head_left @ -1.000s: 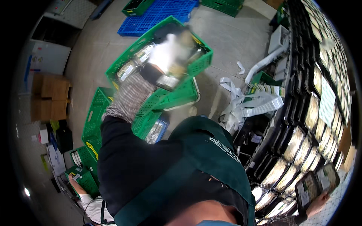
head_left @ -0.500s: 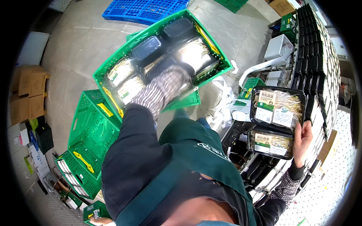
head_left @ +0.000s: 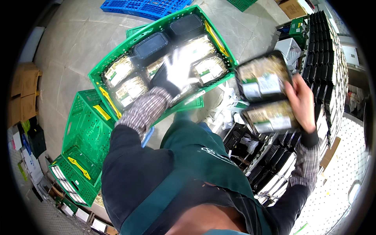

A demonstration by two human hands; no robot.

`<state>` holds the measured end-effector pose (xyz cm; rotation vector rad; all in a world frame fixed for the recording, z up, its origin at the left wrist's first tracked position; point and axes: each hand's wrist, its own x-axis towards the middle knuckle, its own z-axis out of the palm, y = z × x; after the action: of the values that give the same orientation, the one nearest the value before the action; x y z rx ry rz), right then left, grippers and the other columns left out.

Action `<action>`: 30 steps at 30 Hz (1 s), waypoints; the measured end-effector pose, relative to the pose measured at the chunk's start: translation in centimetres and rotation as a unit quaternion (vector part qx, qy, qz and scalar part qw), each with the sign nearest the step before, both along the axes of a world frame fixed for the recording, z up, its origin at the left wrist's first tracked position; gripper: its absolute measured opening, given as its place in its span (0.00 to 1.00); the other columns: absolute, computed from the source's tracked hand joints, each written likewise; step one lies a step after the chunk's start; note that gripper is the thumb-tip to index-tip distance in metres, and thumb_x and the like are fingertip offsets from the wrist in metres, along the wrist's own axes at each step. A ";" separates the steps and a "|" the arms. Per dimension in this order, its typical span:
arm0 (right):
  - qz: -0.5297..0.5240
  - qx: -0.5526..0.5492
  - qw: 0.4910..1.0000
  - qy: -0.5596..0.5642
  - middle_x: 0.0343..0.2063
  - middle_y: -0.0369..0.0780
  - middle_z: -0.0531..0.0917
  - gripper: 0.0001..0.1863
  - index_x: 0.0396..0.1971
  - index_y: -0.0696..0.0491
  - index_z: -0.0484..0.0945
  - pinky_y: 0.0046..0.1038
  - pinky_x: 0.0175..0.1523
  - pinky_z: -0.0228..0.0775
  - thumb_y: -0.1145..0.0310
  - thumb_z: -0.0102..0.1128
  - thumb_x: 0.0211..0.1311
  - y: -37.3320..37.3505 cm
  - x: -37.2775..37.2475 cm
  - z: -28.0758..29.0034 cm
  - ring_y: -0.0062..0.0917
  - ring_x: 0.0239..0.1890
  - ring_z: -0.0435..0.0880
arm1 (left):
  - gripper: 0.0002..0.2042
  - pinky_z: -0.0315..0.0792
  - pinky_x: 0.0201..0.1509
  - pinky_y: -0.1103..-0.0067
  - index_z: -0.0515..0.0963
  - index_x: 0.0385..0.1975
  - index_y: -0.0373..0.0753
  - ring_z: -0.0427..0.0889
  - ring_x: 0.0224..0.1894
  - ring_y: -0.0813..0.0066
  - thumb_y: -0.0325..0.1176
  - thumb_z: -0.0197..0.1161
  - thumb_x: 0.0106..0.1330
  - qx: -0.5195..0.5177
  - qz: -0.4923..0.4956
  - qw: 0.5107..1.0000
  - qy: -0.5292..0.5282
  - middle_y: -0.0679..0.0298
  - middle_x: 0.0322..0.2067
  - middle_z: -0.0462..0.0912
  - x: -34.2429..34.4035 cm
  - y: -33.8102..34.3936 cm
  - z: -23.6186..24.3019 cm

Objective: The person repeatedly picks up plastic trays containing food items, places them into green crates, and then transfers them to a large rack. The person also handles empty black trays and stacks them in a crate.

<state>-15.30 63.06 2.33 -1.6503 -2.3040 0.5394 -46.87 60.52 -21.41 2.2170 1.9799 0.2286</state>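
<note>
My left hand (head_left: 177, 71), in a white and black glove, hovers with fingers spread over the green crate (head_left: 117, 58). The crate holds several black trays of pale sprouts (head_left: 129, 88) under clear lids with labels. My bare right hand (head_left: 302, 102) grips two more such sprout trays (head_left: 266, 96), held one above the other to the right of the crate. My forearms wear checked sleeves under a dark top and green apron.
A second green crate (head_left: 84, 137) with yellow handles stands lower left, over more stacked ones. A blue pallet (head_left: 145, 7) lies at the top. Black empty trays (head_left: 325, 58) are stacked along the right. Cardboard boxes (head_left: 24, 88) sit at the left edge.
My right hand has carried the two sprout trays left and up toward the crate. My left hand has lifted off the trays in the crate and opened its fingers.
</note>
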 end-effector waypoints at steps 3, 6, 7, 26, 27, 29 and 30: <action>0.039 0.037 0.998 -0.011 0.14 0.45 0.70 0.14 0.23 0.55 0.65 0.35 0.25 0.63 0.63 0.57 0.58 4.8 -5.3 -3.4 0.40 0.17 0.71 | 0.54 0.56 0.60 0.49 0.48 0.67 0.43 0.54 0.66 0.52 0.42 0.76 0.37 -0.080 0.114 0.990 -0.018 0.51 0.66 0.51 -3.3 -4.4 -4.1; 0.063 0.162 0.974 -0.146 0.19 0.46 0.78 0.13 0.32 0.52 0.69 0.41 0.25 0.69 0.57 0.53 0.61 8.5 -11.0 -8.4 0.41 0.22 0.80 | 0.51 0.58 0.59 0.53 0.50 0.66 0.50 0.57 0.65 0.55 0.38 0.75 0.38 -0.077 0.068 0.994 0.034 0.52 0.65 0.53 -5.7 -2.9 -2.6; 0.077 0.163 0.968 -0.173 0.18 0.44 0.78 0.12 0.33 0.52 0.69 0.42 0.25 0.70 0.59 0.53 0.59 9.0 -13.4 -10.2 0.40 0.22 0.80 | 0.49 0.57 0.59 0.52 0.51 0.65 0.50 0.57 0.65 0.56 0.36 0.74 0.39 -0.045 0.049 0.996 0.062 0.53 0.65 0.54 -6.7 -2.5 -2.9; -0.037 0.174 0.981 0.076 0.34 0.37 0.76 0.11 0.37 0.50 0.76 0.32 0.43 0.72 0.70 0.56 0.51 -13.1 6.0 -14.2 0.32 0.41 0.76 | 0.27 0.55 0.65 0.61 0.59 0.64 0.44 0.57 0.64 0.44 0.41 0.54 0.65 0.082 -0.151 0.985 0.012 0.45 0.65 0.52 5.8 -0.4 -6.5; -0.111 0.170 0.975 0.090 0.35 0.38 0.76 0.11 0.37 0.49 0.76 0.32 0.44 0.73 0.70 0.56 0.51 -16.8 10.8 -11.1 0.32 0.42 0.76 | 0.25 0.56 0.66 0.63 0.61 0.63 0.43 0.58 0.64 0.47 0.36 0.55 0.65 -0.003 -0.118 0.973 -0.197 0.47 0.64 0.55 7.3 -2.5 -4.0; -0.210 0.216 0.952 -0.047 0.38 0.39 0.77 0.16 0.43 0.50 0.76 0.30 0.44 0.75 0.74 0.55 0.51 -24.3 21.0 -5.6 0.33 0.42 0.77 | 0.20 0.58 0.65 0.67 0.71 0.55 0.40 0.63 0.62 0.51 0.33 0.57 0.62 0.101 -0.192 0.976 0.021 0.47 0.62 0.61 4.7 -1.2 -6.0; -0.353 0.099 0.922 -0.124 0.36 0.41 0.78 0.17 0.42 0.50 0.77 0.30 0.43 0.74 0.77 0.54 0.50 -27.5 22.9 1.1 0.31 0.41 0.78 | 0.17 0.62 0.63 0.67 0.75 0.50 0.39 0.65 0.60 0.52 0.32 0.59 0.60 0.107 -0.206 0.972 0.035 0.48 0.60 0.64 3.4 -1.0 -5.0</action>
<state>7.63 35.51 3.39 -2.3461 -1.6303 -0.0667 -43.48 59.53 -26.41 2.7420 1.5343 0.3240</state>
